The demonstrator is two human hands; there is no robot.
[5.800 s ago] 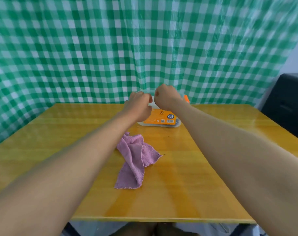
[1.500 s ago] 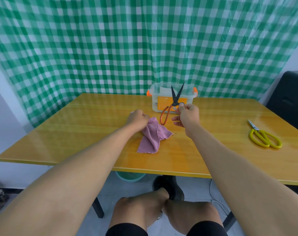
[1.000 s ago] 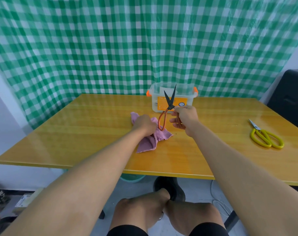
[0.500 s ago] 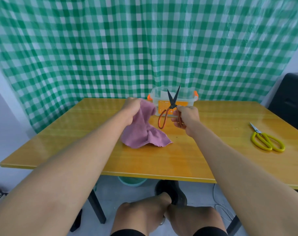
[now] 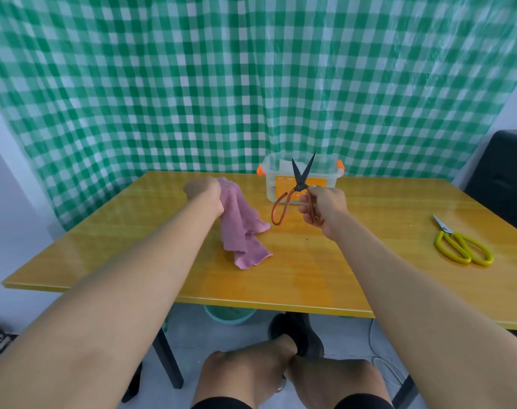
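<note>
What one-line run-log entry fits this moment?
left hand: grips pink cloth | right hand: holds red scissors, blades open | yellow scissors: on table

Both bare forearms stretch forward from the lower corners, converging toward the middle. The left hand (image 5: 204,191) is raised above the counter with its back toward the camera, its fingers curled out of sight round the top of a hanging pink fleecy cloth (image 5: 239,228). The right hand (image 5: 325,208), level with it and well apart, has its wrist bent slightly inward; its fingers (image 5: 305,210) curl round one loop handle of black-bladed, orange-handled scissors (image 5: 299,180), held upright with the blades spread. Below, two bare knees sit close together.
</note>
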